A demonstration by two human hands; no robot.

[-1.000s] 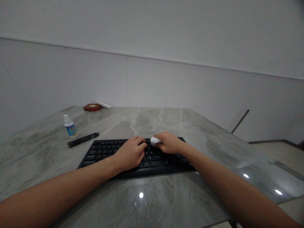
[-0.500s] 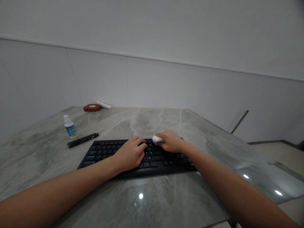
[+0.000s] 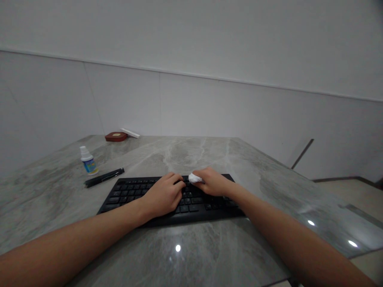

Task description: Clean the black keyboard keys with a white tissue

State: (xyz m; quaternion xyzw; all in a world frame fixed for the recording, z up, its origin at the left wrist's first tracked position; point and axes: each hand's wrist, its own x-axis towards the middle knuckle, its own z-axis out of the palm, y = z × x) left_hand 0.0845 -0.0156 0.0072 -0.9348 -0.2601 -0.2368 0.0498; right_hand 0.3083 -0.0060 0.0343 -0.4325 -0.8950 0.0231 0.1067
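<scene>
A black keyboard (image 3: 194,217) lies on the marble-patterned table in front of me. My left hand (image 3: 167,193) rests on its middle, fingers bent down against it and the thumb beside them on the keys. The fingertips are partly hidden. In my right hand (image 3: 214,181), a small crumpled white tissue (image 3: 195,178) is pinched between thumb and fingers. It touches the upper key rows, just right of my left hand. My right palm and wrist cover part of the keyboard's right side.
Left of the keyboard lie a black pen (image 3: 104,177) and, standing behind it, a small white-capped spray bottle (image 3: 89,161) with a blue label. A reddish-brown case (image 3: 116,136) and a white flat piece (image 3: 130,132) are at the table's far edge, by the wall (image 3: 194,107).
My right hand has slid slightly left and toward me with the tissue, uncovering the keyboard's far right corner. My left hand has stayed in place.
</scene>
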